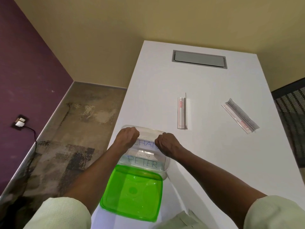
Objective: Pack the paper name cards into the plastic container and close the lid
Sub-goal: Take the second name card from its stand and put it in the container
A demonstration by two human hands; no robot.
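Lid: translucent green square plastic lid (132, 192) lies flat at the white tabletop's (206, 154) near edge, touching the container.
Container: clear plastic container (165, 164) near the left edge, holding white paper name cards (143, 162) reading "PETER" and "CHAN".
Hands: left hand (127, 137) and right hand (166, 142), fingers curled, grip the "CHAN" card inside.
Far right: two clear plastic card holders (181, 111) (240, 115).

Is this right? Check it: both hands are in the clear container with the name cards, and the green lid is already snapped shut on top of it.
Not quite. The head view shows the green lid lying on the table beside the container, nearer the person, not on it. The left hand and right hand are indeed at the cards.
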